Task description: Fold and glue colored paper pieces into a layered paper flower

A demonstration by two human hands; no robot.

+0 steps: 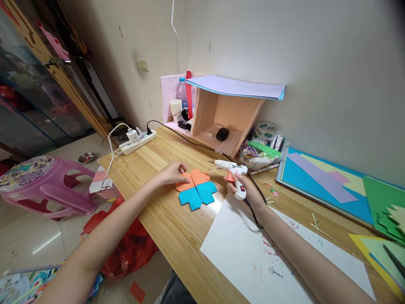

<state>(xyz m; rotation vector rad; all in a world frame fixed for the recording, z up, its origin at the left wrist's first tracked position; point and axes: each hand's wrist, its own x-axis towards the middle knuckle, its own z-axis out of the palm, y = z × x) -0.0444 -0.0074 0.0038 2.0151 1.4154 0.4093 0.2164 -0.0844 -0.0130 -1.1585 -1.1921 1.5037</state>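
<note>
- Left hand [172,173] touched pointed, creased orange-and-blue paper [193,197] on the wood-grain bench [177,230]; finger closure was unclear.
- Right hand [248,192] clamped its fingers around a white glue gun [238,169].

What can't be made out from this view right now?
All in the head view:
- Underside of the orange-and-blue paper shape: turned downward.
- Any glue at the white plastic glue gun's tip: too small.
- Dark pointed object: cut off by right edge.
- Part of the large white paper sheet: behind right forearm.
</note>
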